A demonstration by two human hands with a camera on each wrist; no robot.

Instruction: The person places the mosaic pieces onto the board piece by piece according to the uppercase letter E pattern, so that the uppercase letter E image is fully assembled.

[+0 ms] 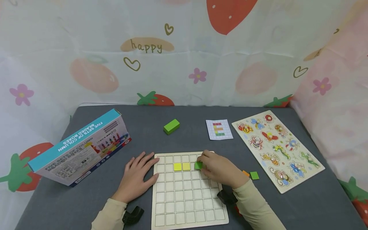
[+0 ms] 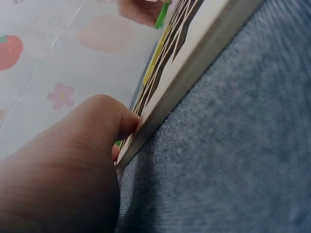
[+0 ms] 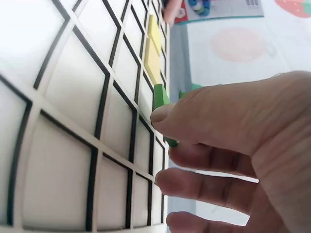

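Observation:
A white wooden grid board (image 1: 189,195) lies in front of the person, with two yellow square tiles (image 1: 182,166) side by side in its second row. The right hand (image 1: 219,167) pinches a green square tile (image 1: 198,165) between thumb and fingers just over that row, right of the yellow ones. In the right wrist view the green tile (image 3: 161,99) is tilted against the grid, partly hidden by the thumb. The left hand (image 1: 139,177) lies with spread fingers at the board's left edge. Its thumb (image 2: 127,121) touches the board's side in the left wrist view.
A blue-topped box (image 1: 83,147) stands at the left. Behind the board are a green block (image 1: 171,126) and a pattern card (image 1: 219,129). An insect picture board (image 1: 277,150) lies at the right. A loose green tile (image 1: 254,175) and an orange piece (image 1: 245,173) sit near the right forearm.

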